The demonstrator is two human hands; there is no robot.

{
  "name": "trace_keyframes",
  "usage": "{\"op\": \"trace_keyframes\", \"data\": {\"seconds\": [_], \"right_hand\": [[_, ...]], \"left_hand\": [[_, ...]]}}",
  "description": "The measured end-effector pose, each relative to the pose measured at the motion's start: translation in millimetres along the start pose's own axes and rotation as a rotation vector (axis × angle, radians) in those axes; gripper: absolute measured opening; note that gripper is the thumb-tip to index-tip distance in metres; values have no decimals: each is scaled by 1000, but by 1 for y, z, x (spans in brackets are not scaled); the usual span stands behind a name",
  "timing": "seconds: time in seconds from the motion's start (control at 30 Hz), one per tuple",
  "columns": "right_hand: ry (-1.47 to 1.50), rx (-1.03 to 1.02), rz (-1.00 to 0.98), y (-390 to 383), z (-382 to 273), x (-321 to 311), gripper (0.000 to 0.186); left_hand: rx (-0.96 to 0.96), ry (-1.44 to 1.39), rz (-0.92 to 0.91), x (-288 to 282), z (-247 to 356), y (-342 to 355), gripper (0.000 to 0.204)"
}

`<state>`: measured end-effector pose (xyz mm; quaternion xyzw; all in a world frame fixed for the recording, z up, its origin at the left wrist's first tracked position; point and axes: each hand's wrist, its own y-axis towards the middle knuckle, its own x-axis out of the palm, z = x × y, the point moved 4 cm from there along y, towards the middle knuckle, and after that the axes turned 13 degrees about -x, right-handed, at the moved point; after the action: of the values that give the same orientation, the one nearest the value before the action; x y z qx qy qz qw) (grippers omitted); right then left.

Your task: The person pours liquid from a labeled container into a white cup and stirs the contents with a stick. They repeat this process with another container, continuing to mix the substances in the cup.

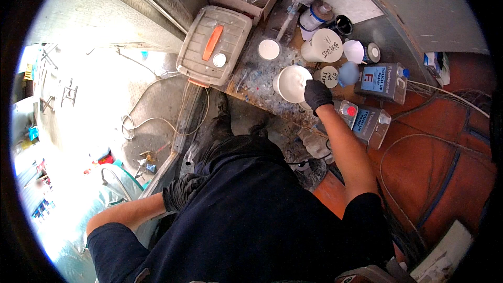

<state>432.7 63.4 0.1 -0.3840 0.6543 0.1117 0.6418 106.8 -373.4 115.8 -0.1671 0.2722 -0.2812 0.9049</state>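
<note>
My right hand [318, 95], in a black glove, is closed at the right rim of a white tub [277, 85]. White liquid [291, 81] fills part of the tub, with ripples near my fingers. Whatever the fingers grip is hidden by the glove. My left hand [183, 193], also gloved in black, rests against my side at the waist; its fingers blend into the dark clothing. Beyond the tub stand a larger white bucket [315, 48] with handwriting on it and a small round white container [269, 49]. A smaller marked tub [327, 76] sits right of my tub.
The paint-spattered workbench [249, 81] also bears a lidded plastic box [230, 29] with an orange handle, and a cardboard box [259, 8] of clear plastic. At right are two metal cans, an upper can [396, 94] and a lower can [374, 139]. Cables [445, 91] cross the reddish floor.
</note>
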Motion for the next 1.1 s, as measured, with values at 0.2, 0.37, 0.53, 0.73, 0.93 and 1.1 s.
{"op": "trace_keyframes", "data": {"seconds": [0.2, 0.37, 0.53, 0.73, 0.93, 1.1], "right_hand": [[143, 26, 256, 5, -2, -17, 25], [38, -19, 38, -14, 18, 10, 25], [144, -136, 282, -2, -1, -18, 24], [69, -66, 21, -10, 7, 7, 22], [164, 22, 339, -2, 7, -12, 21], [142, -113, -14, -4, -6, 4, 23]], "left_hand": [[35, -31, 139, -8, 10, 2, 53], [64, -83, 85, 4, -7, 4, 51], [77, 26, 11, 7, -2, -4, 46], [-19, -38, 70, 2, -5, 0, 58], [13, -8, 133, -21, 26, 2, 56], [-18, -93, 2, -5, 11, 7, 51]]}}
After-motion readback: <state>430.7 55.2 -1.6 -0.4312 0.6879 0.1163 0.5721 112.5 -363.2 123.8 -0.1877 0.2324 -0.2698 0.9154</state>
